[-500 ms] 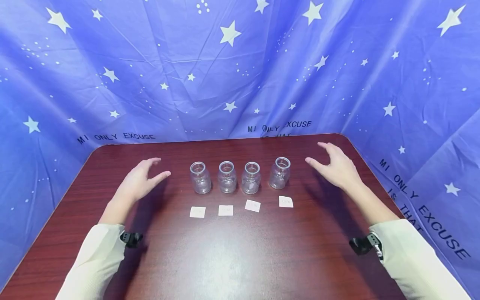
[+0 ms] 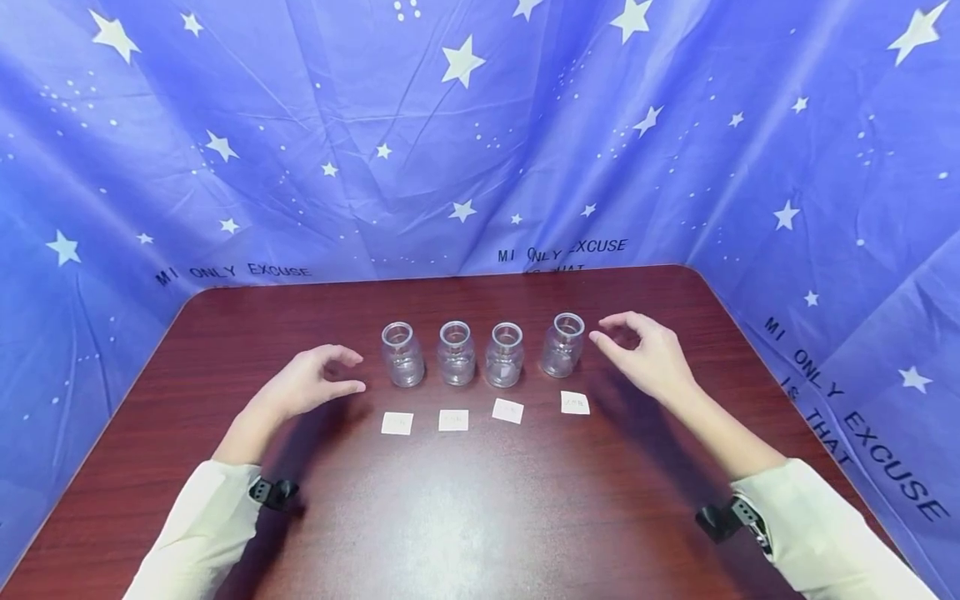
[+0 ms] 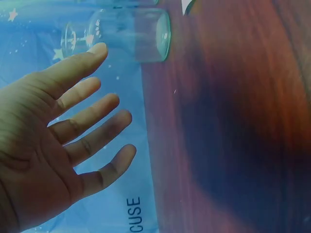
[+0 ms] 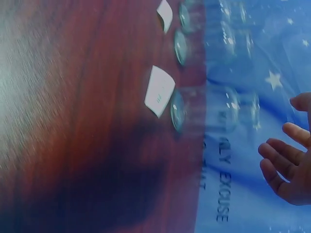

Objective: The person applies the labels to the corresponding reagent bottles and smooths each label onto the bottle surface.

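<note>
Several clear, lidless glass jars stand upright in a row across the table. The leftmost glass jar (image 2: 403, 357) is nearest to my left hand (image 2: 307, 383), whose thumb and fingers are spread beside it without touching. Close by the rightmost glass jar (image 2: 562, 346) is my right hand (image 2: 648, 354), fingers loosely bent and apart from the glass. In the left wrist view, the glass jar (image 3: 121, 36) appears beyond the thumb of the left hand (image 3: 63, 131). The right wrist view has the right hand (image 4: 289, 155) at its edge, holding nothing. Two more jars, one a middle jar (image 2: 456, 354), stand between.
In front of the jars lie several small white paper slips, such as the leftmost slip (image 2: 397, 423) and the rightmost slip (image 2: 575, 402), with faint writing. A blue star-patterned curtain (image 2: 337, 108) hangs behind and beside the dark red-brown wooden table (image 2: 450, 517).
Both hands have moved inward toward the ends of the jar row, the left one also a little nearer to the person. Jars and slips stay in place.
</note>
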Action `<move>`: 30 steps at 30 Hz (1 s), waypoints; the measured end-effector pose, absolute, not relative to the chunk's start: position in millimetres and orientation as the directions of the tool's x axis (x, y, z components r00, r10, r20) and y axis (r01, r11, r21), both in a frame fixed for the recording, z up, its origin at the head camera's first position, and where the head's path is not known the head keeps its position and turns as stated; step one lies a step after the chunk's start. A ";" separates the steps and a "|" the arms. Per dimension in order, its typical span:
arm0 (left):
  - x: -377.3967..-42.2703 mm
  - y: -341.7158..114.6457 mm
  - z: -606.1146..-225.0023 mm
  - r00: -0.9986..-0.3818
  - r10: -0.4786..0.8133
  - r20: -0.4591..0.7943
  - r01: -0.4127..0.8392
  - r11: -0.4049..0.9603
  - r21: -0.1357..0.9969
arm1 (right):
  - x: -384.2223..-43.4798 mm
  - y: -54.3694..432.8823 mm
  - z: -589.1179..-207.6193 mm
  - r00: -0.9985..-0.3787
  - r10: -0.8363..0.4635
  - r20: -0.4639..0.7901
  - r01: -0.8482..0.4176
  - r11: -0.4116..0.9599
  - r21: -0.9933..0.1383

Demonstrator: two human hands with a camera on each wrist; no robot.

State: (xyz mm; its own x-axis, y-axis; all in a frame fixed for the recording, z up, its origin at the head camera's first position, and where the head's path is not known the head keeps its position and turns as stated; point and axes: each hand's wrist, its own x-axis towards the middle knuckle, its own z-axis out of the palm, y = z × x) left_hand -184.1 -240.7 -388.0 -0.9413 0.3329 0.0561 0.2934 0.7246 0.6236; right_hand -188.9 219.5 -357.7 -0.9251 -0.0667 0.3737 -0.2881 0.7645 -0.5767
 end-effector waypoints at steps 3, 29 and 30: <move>-182.9 -236.0 -392.2 -0.930 0.364 0.049 0.306 0.694 0.651 | -184.8 210.4 -361.3 -0.925 -0.091 0.369 -0.310 0.742 -0.595; -172.3 -214.4 -416.7 -0.878 0.472 -0.083 0.298 0.673 0.677 | -159.5 97.3 -405.8 -0.826 -0.498 0.264 -0.548 0.597 -0.586; -172.0 -213.8 -417.1 -0.878 0.472 -0.084 0.301 0.678 0.671 | -159.0 93.2 -407.3 -0.823 -0.509 0.252 -0.551 0.608 -0.572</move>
